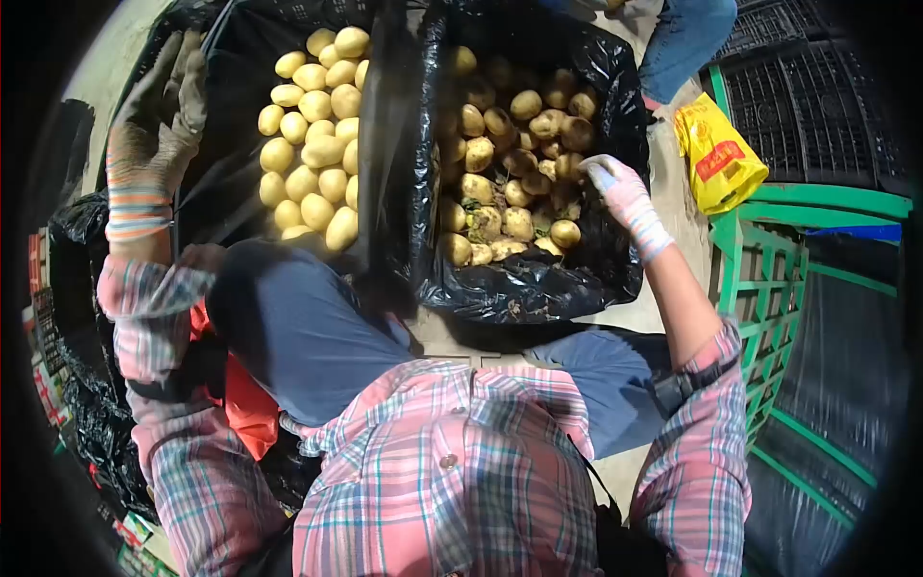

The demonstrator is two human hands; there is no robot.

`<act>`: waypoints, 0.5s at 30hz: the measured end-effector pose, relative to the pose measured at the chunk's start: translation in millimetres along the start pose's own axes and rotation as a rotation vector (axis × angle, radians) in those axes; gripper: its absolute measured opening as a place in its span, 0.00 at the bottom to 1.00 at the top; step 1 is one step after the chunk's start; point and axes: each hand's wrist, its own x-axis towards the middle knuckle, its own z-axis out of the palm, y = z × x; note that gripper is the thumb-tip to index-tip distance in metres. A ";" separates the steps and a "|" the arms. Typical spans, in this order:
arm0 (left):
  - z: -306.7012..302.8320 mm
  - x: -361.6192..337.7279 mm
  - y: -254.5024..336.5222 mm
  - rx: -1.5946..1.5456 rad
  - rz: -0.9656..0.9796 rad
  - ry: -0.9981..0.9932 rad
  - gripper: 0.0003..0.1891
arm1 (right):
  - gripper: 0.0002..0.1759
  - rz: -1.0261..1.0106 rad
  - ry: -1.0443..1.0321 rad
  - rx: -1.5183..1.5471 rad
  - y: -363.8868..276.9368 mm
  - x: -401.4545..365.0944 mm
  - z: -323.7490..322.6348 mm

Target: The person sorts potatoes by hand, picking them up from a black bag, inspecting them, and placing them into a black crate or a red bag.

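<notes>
My left hand [162,125], in a soiled glove with a striped cuff, is raised at the left edge of a black-lined crate [226,125]. Its fingers stretch out and hold nothing visible. Clean, pale yellow potatoes [312,106] lie in rows along that crate's right part. My right hand [620,192], gloved too, reaches over the right wall of a second crate lined with black plastic [538,284]. Its fingertips point at the potatoes [519,192] inside, close to those at the right side; I see nothing gripped. These potatoes look soil-marked, with bits of green leaf among them.
Another person's leg in jeans [685,43] is at the top right. Beside it lies a yellow bag [719,159] with a red label. Green-framed crates [769,288] stand at the right. Black plastic [96,385] and red material [248,409] are at my left.
</notes>
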 end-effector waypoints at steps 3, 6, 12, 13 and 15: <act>58.6 -0.2 -31.5 0.370 0.000 -0.054 0.20 | 0.18 0.147 -0.267 -0.079 29.1 9.8 31.2; 83.0 -0.2 -77.0 0.783 0.112 -0.044 0.23 | 0.21 0.201 -0.578 -0.432 48.0 1.3 63.9; 107.2 12.9 -166.3 -0.276 -0.237 -0.023 0.21 | 0.19 0.373 -0.700 -0.828 42.7 -12.2 108.7; 101.1 15.3 -179.1 -0.337 -0.237 -0.023 0.21 | 0.19 0.358 -0.697 -0.809 43.5 -10.3 106.1; 88.3 15.6 -193.4 -0.057 -0.262 0.139 0.21 | 0.25 0.292 -0.640 -0.452 48.8 -7.0 78.8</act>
